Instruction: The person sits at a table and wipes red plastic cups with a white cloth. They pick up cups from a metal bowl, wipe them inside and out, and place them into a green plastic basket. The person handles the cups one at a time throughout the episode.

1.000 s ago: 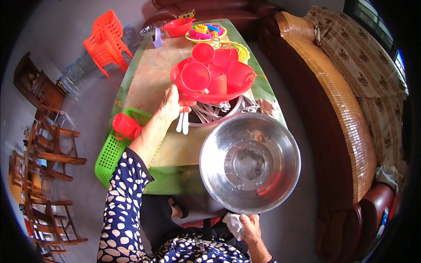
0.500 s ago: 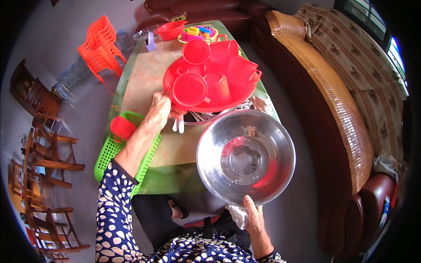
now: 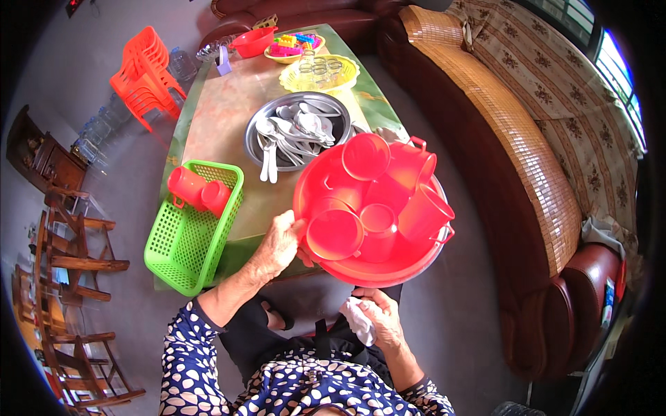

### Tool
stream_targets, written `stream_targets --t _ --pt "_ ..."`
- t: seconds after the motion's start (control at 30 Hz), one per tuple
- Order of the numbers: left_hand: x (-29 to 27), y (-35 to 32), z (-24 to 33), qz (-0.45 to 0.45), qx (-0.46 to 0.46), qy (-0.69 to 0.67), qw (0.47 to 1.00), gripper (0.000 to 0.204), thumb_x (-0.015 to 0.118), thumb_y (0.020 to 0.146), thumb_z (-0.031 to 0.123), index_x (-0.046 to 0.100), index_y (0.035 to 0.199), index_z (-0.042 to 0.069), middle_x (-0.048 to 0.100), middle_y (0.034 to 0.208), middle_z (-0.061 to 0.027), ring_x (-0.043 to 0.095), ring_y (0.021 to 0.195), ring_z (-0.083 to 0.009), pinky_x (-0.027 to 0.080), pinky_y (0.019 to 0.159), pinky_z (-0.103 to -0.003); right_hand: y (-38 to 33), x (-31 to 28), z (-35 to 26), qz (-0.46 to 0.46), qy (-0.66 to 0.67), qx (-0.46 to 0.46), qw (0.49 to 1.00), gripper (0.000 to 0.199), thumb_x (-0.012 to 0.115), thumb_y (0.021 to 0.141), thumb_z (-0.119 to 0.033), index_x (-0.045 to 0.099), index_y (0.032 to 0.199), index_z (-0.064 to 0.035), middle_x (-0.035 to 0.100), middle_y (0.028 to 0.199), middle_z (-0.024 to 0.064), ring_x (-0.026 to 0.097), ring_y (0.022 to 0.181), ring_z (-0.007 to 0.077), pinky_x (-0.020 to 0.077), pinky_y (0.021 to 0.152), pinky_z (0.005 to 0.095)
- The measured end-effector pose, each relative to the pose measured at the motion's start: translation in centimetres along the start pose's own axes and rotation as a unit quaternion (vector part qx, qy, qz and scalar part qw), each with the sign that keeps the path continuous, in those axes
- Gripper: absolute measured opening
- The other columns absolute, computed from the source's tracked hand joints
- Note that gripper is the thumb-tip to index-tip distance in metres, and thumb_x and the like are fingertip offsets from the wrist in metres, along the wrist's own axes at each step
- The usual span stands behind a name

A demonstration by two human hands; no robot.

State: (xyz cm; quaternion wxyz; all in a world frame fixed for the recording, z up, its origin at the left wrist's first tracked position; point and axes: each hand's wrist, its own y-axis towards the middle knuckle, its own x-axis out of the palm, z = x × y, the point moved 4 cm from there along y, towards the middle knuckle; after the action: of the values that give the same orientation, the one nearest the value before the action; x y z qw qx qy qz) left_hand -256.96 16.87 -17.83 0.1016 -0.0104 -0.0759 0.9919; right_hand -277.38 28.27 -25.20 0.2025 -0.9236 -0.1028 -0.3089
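Observation:
With my left hand (image 3: 281,243) I grip the left rim of a red plastic basin (image 3: 305,184) filled with several red mugs (image 3: 334,232). Beneath it lies the metal basin (image 3: 442,255), mostly hidden, a strip of its rim showing at the right. A crumpled white cloth (image 3: 358,320) is held in my right hand (image 3: 383,315), just below the basin's near edge; whether that hand also touches the basin I cannot tell. Left of my left hand, a green slotted basket (image 3: 182,253) contains two red mugs (image 3: 196,188).
Behind the red basin, a metal bowl (image 3: 250,149) of white spoons (image 3: 305,128) stands on the table (image 3: 215,125). Beyond are a yellow basket (image 3: 350,80) with glass cups, toy blocks and another red basin (image 3: 253,43). A long sofa (image 3: 479,90) lines the right; orange chairs (image 3: 142,76) stand left.
The red basin of mugs has come nearer and right, onto the metal basin, uncovering the spoons and yellow basket. My right hand is off the metal basin's rim. A second mug shows in the basket.

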Motion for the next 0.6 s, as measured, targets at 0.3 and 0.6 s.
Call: stream_targets --t 0.3,0.6 --pt "1.1 0.2 -2.4 0.025 -0.024 0.013 0.999 0.025 0.045 0.096 0.019 0.04 0.099 -0.005 0.059 0.071 -0.0151 0.061 0.049 -0.0225 0.053 0.039 -0.032 -1.7 -0.7 1.7 0.012 -0.059 0.026 0.998 0.032 0.066 0.084 -0.017 0.057 0.108 0.0028 0.065 0.088 0.0076 0.06 0.077 0.0106 0.0478 0.07 0.0224" --pt "-1.3 -1.1 -2.1 0.181 0.075 0.158 0.968 0.037 0.051 0.095 0.027 0.041 0.119 0.001 0.055 0.066 -0.0072 0.05 0.046 -0.0118 0.042 0.042 -0.025 -1.2 -0.9 2.4 0.009 -0.073 0.033 0.997 0.031 0.067 0.084 -0.019 0.058 0.106 0.0016 0.064 0.088 0.0065 0.059 0.076 0.0103 0.0468 0.069 0.0218"
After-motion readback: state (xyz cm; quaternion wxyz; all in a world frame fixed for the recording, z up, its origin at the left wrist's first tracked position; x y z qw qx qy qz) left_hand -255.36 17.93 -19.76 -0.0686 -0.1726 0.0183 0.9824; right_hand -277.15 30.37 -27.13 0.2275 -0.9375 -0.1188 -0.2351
